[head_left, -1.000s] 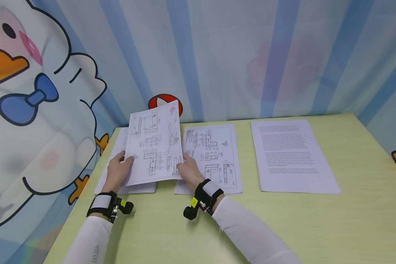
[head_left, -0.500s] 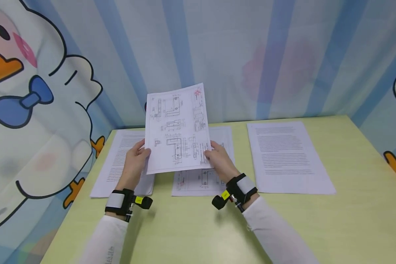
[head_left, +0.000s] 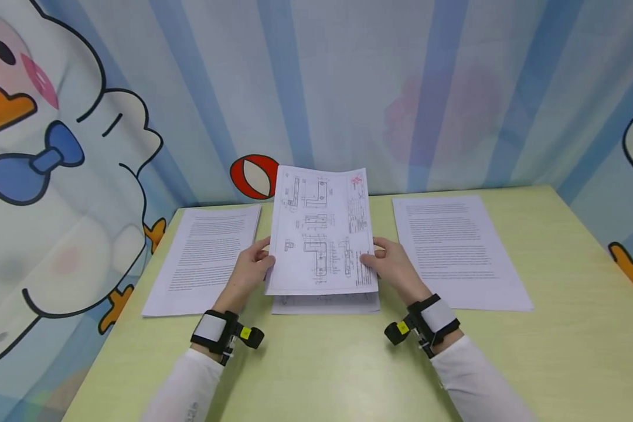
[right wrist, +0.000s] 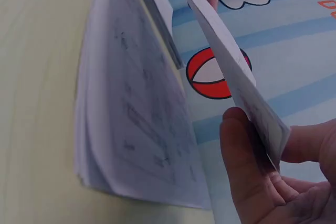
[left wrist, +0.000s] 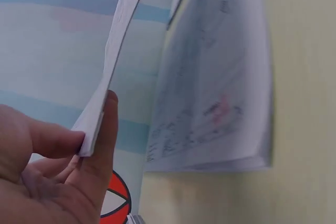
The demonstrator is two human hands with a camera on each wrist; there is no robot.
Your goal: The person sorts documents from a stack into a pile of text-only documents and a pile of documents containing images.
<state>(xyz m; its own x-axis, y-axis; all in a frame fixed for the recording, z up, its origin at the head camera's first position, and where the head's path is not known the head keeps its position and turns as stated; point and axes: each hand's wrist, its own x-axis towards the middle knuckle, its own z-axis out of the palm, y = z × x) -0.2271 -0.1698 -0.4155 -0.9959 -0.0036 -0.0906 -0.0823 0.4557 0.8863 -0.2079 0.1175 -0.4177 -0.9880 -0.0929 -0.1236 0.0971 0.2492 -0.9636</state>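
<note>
My left hand (head_left: 249, 271) and right hand (head_left: 397, 267) hold a thin sheaf of drawing sheets (head_left: 324, 231) by its two side edges, thumbs on the printed face. Its top page carries line drawings of an L-shaped part and a red stamp in the upper right corner. Tilted up off the table, the sheaf covers most of a paper stack (head_left: 327, 305) with similar drawings. In the left wrist view, thumb and fingers pinch the sheaf's edge (left wrist: 94, 129) above the stack (left wrist: 210, 103). The right wrist view shows the opposite edge (right wrist: 262, 124) pinched likewise.
A stack of text pages (head_left: 206, 252) lies left of the drawings, close to my left hand. Another stack of text pages (head_left: 461, 252) lies to the right, partly behind my right hand. A printed curtain (head_left: 348, 88) hangs along the back of the pale green table (head_left: 327, 363).
Both hands have carried the sheaf from over the left text stack rightward to over the middle drawing stack. It rose partway, then came lower. The left text stack is now mostly uncovered.
</note>
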